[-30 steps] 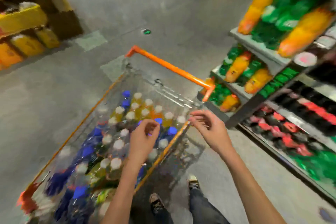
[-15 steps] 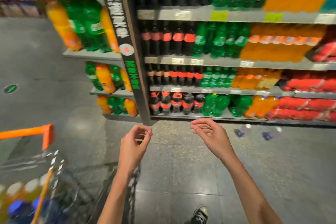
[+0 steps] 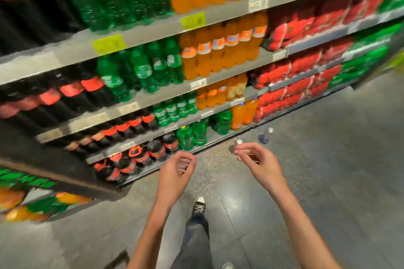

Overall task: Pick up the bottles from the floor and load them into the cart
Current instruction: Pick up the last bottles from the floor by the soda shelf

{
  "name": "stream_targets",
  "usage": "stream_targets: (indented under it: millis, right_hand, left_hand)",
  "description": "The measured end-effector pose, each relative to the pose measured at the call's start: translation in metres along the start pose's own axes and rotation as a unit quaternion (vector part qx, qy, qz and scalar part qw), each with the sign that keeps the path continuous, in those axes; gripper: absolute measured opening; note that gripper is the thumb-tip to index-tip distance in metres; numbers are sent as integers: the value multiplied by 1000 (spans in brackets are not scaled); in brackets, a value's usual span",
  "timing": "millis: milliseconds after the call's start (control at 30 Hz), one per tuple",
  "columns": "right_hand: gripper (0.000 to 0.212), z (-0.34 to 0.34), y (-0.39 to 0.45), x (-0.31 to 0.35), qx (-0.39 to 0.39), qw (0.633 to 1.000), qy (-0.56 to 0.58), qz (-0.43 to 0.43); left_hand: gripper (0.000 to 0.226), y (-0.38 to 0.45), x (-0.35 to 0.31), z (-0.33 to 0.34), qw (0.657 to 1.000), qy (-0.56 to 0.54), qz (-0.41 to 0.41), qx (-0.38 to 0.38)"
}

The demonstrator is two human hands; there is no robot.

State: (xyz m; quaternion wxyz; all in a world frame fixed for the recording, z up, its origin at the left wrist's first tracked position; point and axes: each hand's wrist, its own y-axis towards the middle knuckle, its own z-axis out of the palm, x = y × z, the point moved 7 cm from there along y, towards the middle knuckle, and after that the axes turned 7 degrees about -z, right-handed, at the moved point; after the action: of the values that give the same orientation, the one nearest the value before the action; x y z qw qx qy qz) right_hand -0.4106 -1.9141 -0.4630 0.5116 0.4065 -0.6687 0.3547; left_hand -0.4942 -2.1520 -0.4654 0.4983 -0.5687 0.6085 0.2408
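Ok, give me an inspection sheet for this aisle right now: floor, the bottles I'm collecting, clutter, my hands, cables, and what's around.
Surface: grey tiled floor, glossy, bare where visible.
Job's things: one blue-tinted bottle with a white cap on the floor near the shelf base; a second bottle just beyond the right hand, partly hidden and blurred. Cart not in view.
Clutter: nothing seen.
Hands: left hand and right hand both raised over the floor, fingers loosely curled, holding nothing.
Cables: nothing seen.
Surroundings: drinks shelving stocked with dark, green and orange bottles and red packs; person's shoe stepping forward.
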Motion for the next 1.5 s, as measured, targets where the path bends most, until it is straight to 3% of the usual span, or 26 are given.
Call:
stream_targets:
  millis: [267,433,567,700,833,967,1033,1167,1267,1367,1500]
  right_hand:
    - [15,-94,84,-14,-115,991,-47,50]
    - [4,-172,110,-41,-186,979,-45,77]
    - [6,-231,143,-87,-170,978,-39,113]
    - [8,-278,200,-158,-119,983,-40,134]
    - [23,-300,270,-256,-54,985,-54,152]
    - [9,-300,324,-368,-2,987,-102,127]
    - [16,-297,346,-429,23,984,-129,117]
    - [49,-283,389,-574,59,979,-139,134]
    - [77,-265,425,-674,88,974,-184,98]
    - [102,-248,457,-760,117,967,-216,72]
    - [94,-231,489,-835,86,978,-184,48]
  left_hand:
    - [6,156,-62,126,985,72,38,153]
    - [10,206,-88,206,968,127,55,210]
    - [8,232,-90,274,957,152,81,233]
    - [6,261,-66,342,967,175,8,185]
    - [14,302,-3,400,978,173,-58,103]
    - [30,342,93,449,976,188,-103,42]
    - [42,363,146,472,975,193,-109,29]
    - [69,418,262,521,971,194,-127,50]
    - [87,463,350,558,969,206,-105,87]
    - [92,501,418,584,970,196,-83,114]
    - [85,528,469,608,982,140,-21,124]
